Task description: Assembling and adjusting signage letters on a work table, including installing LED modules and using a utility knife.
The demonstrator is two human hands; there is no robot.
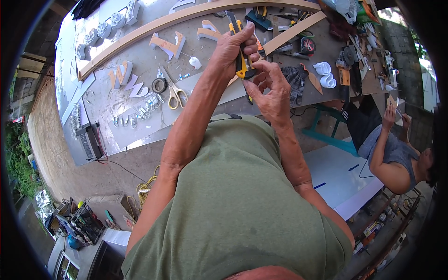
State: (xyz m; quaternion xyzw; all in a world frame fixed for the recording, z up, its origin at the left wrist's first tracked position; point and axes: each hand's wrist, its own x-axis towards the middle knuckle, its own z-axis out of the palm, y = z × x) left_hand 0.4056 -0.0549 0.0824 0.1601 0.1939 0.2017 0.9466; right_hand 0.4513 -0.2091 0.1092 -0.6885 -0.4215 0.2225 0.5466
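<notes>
A yellow-and-black utility knife (241, 65) is held over the bench, its blade end pointing up and away from me. My left hand (233, 46) is closed around its handle, the thumb lying along the upper part. At the handle's near end, my right hand (270, 91) has thumb and forefinger pinched against the knife, its other fingers curled. Past the knife, a long tan strip (186, 22) curves across the bench. A straight tan strip (294, 33) slants away to the right of my hands.
Left on the bench (135, 100) lie scissors (177, 96), a tape roll (159, 85), small wired parts (148, 106) and letter-shaped pieces (168, 45). To the right are a tape measure (307, 45), white rolls (325, 74) and an angle grinder (345, 58). A co-worker (396, 154) sits right, by a green stool (331, 130).
</notes>
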